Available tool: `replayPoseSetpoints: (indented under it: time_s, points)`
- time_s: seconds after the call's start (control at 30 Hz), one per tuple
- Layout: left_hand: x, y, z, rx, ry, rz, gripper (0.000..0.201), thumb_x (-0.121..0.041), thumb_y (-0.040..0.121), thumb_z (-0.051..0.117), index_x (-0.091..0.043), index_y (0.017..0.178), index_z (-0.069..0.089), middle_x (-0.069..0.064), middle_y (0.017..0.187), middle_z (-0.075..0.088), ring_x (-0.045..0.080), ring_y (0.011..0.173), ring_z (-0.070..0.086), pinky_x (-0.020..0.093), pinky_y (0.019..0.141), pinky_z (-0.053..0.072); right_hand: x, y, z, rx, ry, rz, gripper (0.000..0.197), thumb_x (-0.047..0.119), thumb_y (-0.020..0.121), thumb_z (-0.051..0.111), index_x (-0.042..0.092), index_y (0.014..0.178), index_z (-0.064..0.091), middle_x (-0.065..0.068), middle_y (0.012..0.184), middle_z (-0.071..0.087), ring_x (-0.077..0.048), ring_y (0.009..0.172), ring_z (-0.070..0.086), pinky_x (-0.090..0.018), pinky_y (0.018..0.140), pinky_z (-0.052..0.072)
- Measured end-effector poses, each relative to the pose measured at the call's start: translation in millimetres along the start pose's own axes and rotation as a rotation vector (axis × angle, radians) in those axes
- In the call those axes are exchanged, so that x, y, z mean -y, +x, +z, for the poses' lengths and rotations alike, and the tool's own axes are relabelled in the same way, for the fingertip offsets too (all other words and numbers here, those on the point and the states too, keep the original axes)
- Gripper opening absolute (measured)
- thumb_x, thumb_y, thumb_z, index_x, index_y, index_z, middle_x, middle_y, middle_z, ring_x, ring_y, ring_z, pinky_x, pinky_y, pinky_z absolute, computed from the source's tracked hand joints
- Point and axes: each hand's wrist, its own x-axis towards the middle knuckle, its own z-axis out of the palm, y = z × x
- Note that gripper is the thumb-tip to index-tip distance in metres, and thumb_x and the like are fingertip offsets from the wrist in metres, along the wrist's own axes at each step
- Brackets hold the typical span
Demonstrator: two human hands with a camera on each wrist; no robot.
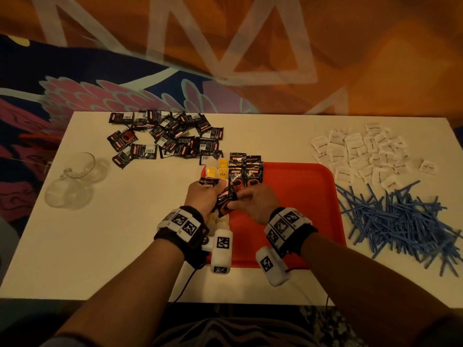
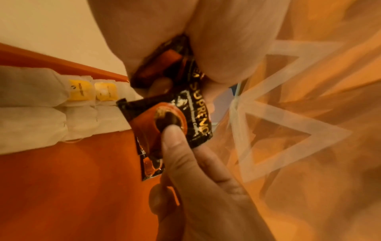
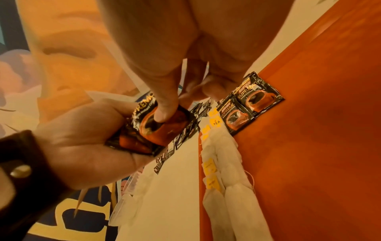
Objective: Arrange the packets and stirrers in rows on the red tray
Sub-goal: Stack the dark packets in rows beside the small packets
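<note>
2 hands meet over the red tray (image 1: 300,186): your left hand (image 1: 203,196) clutches a small stack of coffee packets (image 1: 209,183) while your right hand (image 1: 255,204) pinches the top packet (image 1: 225,200), light, slick and crinkly, best held by its edges.

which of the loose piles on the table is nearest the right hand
The blue stirrers, heaped just right of the red tray, lie nearest the right hand; the white packets and black sachets lie farther back.

The white table (image 1: 125,246) bears the red tray (image 1: 313,209), black sachets (image 1: 165,139), white packets (image 1: 360,151), blue stirrers (image 1: 400,219) and glass cups (image 1: 75,181).
</note>
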Motion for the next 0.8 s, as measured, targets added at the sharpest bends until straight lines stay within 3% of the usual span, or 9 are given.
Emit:
replayPoseSetpoints:
  time_s: [0.1,0.17,0.3,0.4,0.5,0.53,0.63,0.7,0.8]
  points:
    - [2,9,-7,-0.088,0.051,0.032,0.015,-0.028,0.092,0.069,-0.015,0.083,0.072,0.007,0.085,0.075,0.027,0.084,0.072,0.047,0.087,0.058,-7,7,5,-0.003,-0.035,0.03,0.014,0.019,0.085,0.074,0.015,0.098,0.076,0.007,0.082,0.066,0.0,0.071,0.057,-0.008,0.057,0.036]
    - [2,14,-15,-0.12,0.044,0.0,0.023,-0.036,0.095,0.063,-0.017,0.084,0.069,0.004,0.086,0.073,0.023,0.08,0.069,0.041,0.08,0.057,-16,16,5,-0.035,-0.092,0.078,0.016,0.021,0.088,0.07,0.014,0.102,0.074,0.01,0.083,0.062,-0.005,0.076,0.059,-0.008,0.056,0.035]
    - [6,18,-33,-0.115,-0.041,-0.091,0.015,-0.024,0.098,0.059,-0.016,0.086,0.065,0.002,0.072,0.063,0.016,0.058,0.054,0.029,0.055,0.043,-31,39,1,-0.1,-0.167,0.221,0.023,0.026,0.091,0.067,0.014,0.11,0.067,0.005,0.099,0.066,-0.007,0.085,0.056,-0.011,0.055,0.035]
    - [9,21,-45,-0.092,-0.092,-0.129,0.01,-0.019,0.097,0.058,-0.015,0.092,0.064,0.002,0.065,0.061,0.017,0.057,0.049,0.03,0.056,0.04,-38,56,2,-0.146,-0.201,0.297,0.024,0.028,0.089,0.069,0.015,0.109,0.065,0.002,0.108,0.067,-0.008,0.088,0.056,-0.013,0.061,0.04]
    - [9,23,-56,-0.089,-0.121,-0.146,0.01,-0.018,0.098,0.058,-0.015,0.09,0.064,0.002,0.063,0.06,0.017,0.057,0.049,0.032,0.057,0.038,-42,70,6,-0.161,-0.204,0.345,0.021,0.025,0.087,0.072,0.016,0.104,0.065,0.001,0.11,0.065,-0.007,0.088,0.054,-0.01,0.053,0.035]
    - [8,24,-59,-0.096,-0.122,-0.149,0.01,-0.017,0.098,0.058,-0.016,0.09,0.064,0.001,0.063,0.059,0.016,0.057,0.049,0.031,0.057,0.039,-43,74,8,-0.164,-0.196,0.362,0.02,0.024,0.086,0.073,0.016,0.102,0.065,0.001,0.11,0.064,-0.008,0.089,0.055,-0.011,0.054,0.039]
    - [8,26,-65,-0.095,-0.148,-0.16,0.008,-0.016,0.098,0.058,-0.015,0.093,0.063,0.001,0.062,0.059,0.015,0.055,0.05,0.029,0.055,0.04,-45,86,12,-0.182,-0.183,0.399,0.019,0.022,0.082,0.077,0.016,0.097,0.066,-0.002,0.109,0.064,-0.014,0.094,0.06,-0.026,0.076,0.056]
    - [9,28,-69,-0.099,-0.171,-0.171,0.006,-0.016,0.098,0.058,-0.013,0.096,0.063,0.001,0.062,0.06,0.015,0.054,0.051,0.028,0.055,0.042,-46,91,13,-0.209,-0.137,0.429,0.019,0.02,0.08,0.079,0.017,0.093,0.064,-0.003,0.105,0.064,-0.013,0.087,0.06,-0.023,0.069,0.055]
    - [9,30,-72,-0.102,-0.199,-0.181,0.007,-0.015,0.099,0.058,-0.012,0.096,0.063,0.002,0.063,0.06,0.015,0.056,0.052,0.028,0.055,0.044,-49,97,16,-0.235,-0.125,0.439,0.022,0.021,0.079,0.08,0.016,0.092,0.063,-0.001,0.1,0.061,-0.006,0.072,0.053,-0.016,0.051,0.04]
